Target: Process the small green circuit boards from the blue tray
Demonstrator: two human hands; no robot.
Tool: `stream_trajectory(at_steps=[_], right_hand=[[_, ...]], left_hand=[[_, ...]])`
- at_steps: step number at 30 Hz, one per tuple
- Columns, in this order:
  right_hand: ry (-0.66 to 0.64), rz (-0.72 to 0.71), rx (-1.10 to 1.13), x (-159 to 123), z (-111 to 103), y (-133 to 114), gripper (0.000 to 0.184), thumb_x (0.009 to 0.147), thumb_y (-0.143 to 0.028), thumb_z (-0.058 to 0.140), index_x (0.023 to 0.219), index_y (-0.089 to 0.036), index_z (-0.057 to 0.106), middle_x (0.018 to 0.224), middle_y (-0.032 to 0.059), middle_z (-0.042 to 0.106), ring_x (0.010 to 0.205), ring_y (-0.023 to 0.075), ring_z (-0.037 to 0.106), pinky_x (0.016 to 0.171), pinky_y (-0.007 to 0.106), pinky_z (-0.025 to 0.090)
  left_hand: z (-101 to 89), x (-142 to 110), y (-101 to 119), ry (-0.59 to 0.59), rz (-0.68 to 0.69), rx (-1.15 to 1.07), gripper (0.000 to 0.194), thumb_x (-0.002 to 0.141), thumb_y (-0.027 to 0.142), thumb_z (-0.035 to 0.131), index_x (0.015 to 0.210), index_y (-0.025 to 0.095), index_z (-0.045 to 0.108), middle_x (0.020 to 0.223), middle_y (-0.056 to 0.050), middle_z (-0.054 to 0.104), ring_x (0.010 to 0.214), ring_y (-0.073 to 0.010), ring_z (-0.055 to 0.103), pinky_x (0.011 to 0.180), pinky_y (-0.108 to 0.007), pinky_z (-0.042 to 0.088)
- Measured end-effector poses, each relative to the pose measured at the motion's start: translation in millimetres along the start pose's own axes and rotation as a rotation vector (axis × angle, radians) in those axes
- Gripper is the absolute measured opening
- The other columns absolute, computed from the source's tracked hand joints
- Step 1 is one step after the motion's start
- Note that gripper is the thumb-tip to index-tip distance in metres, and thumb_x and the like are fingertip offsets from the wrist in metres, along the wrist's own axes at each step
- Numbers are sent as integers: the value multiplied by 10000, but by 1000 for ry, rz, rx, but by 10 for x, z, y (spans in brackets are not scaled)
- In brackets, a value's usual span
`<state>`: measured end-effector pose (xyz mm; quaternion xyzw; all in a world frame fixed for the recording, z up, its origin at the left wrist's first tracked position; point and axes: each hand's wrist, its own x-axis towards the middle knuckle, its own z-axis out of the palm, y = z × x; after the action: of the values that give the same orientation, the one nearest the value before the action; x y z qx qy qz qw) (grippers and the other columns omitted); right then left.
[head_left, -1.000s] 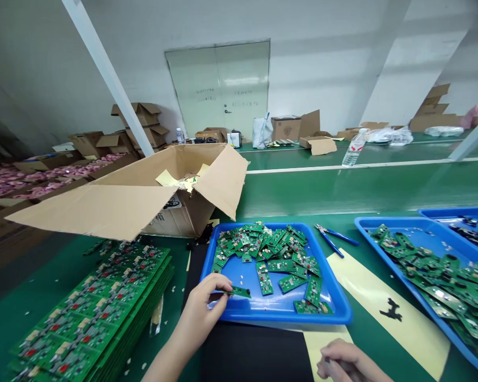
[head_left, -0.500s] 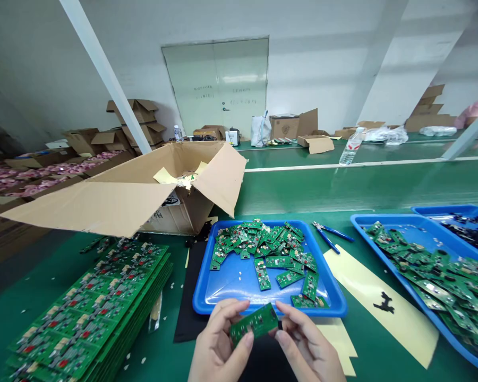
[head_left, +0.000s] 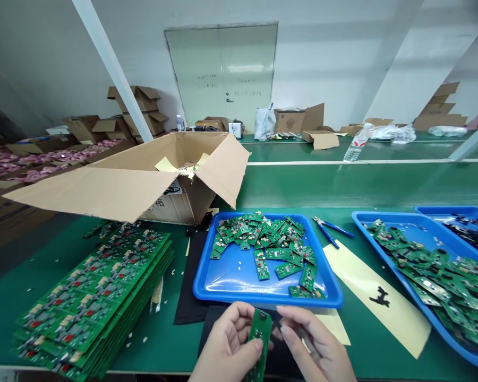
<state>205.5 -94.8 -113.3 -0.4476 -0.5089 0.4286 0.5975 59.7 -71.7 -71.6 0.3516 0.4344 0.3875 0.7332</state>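
Observation:
A small green circuit board stands nearly on end between both hands, low in the middle of the view. My left hand pinches its lower left side with thumb and fingers. My right hand is closed beside its right edge, fingertips at the board; whether it also holds a small tool I cannot make out. Just beyond the hands lies a blue tray with several more small green boards piled at its far side.
A stack of large green panel boards lies at the left. An open cardboard box stands behind it. Blue-handled cutters and a yellow sheet lie right of the tray. Two more blue trays hold boards at the right.
My left hand took a board from the blue tray and brought it toward me. My right hand came up to it. The board has turned from lying flat to standing on end.

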Motion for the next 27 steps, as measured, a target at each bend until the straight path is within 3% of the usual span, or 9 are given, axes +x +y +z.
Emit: stream_trajectory(at_steps=[4,7,11,16,19,22,27], right_hand=[[-222,-236,-381,110,-229,-38,286,904,-191,503,1187,-209,535,820,18,626,731,112,617,694,146,520],[-352,-251,-512,162,-324,-31,270,914,-189,460,1167,-205,555,863,29,637,772,122,626,694,156,525],[-327,-152,-537,171,-343,-61,207,927,-226,412,915,-210,618,814,16,620,736,123,610,648,182,510],[-213,-271,-583,163,-315,-138,135,919,-187,441,902,-200,574,791,15,608,716,113,600,610,166,495],[-200,-340,-509,130,-218,-125,135,916,-140,441,930,-189,566,803,33,607,718,127,590,618,203,488],[-155,-364,-485,101,-115,-85,132,910,-110,442,913,-177,556,764,33,585,679,127,562,597,230,464],[-118,-443,-541,113,-47,-61,129,887,-65,478,936,-168,539,766,26,567,687,116,550,605,219,459]], left_hand=[[35,-22,29,61,0,125,334,657,340,740,840,163,522,811,-49,670,737,-156,633,723,-251,468],[64,-38,63,153,52,317,178,707,237,648,835,163,548,783,-38,677,741,-138,624,731,-218,457],[94,-37,85,223,98,331,208,680,241,615,873,166,604,862,-52,677,850,-194,625,769,-272,517],[88,-11,58,291,124,320,266,695,275,626,937,165,627,916,-57,667,865,-209,642,801,-291,515],[114,3,16,235,58,149,306,682,322,699,919,172,577,907,-55,672,810,-197,655,753,-286,519],[163,5,-30,160,36,-2,408,647,391,756,939,179,565,952,-75,684,880,-196,644,773,-268,514],[228,-16,-57,160,69,-54,479,616,414,778,1027,212,636,1030,-56,685,986,-157,614,830,-180,489]])
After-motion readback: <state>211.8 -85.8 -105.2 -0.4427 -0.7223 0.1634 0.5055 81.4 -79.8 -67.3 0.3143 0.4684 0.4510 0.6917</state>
